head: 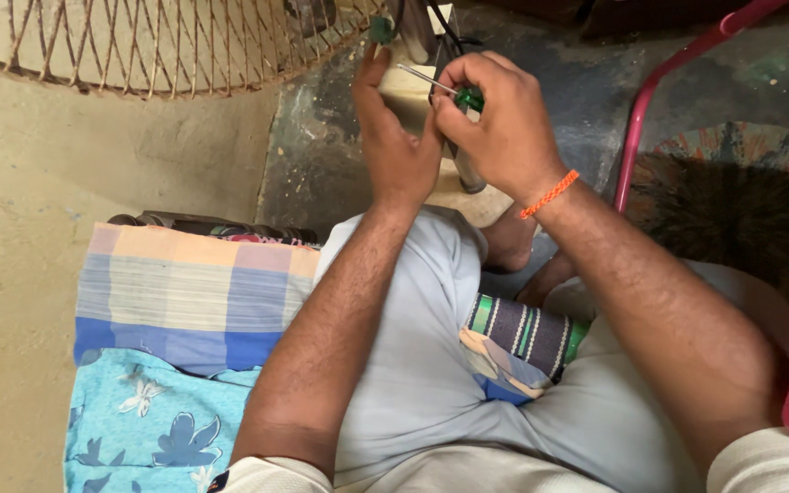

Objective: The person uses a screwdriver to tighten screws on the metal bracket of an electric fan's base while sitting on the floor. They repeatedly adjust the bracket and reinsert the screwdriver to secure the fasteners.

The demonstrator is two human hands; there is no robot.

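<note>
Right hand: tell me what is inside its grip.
The right hand is closed on a screwdriver: a green handle and a thin metal shaft pointing toward the left hand show. Most of the handle is covered by the fingers.

Both bare forearms reach forward from the bottom edge and converge near the top centre. The left hand [393, 146] is held upright, palm turned toward the right, its fingers [372, 68] extended straight up and close together. The right hand [499, 119] sits just beside it, touching at the heel of the left palm, knuckles up, with its fingers curled into a closed grip. The right wrist bends slightly inward.
</note>
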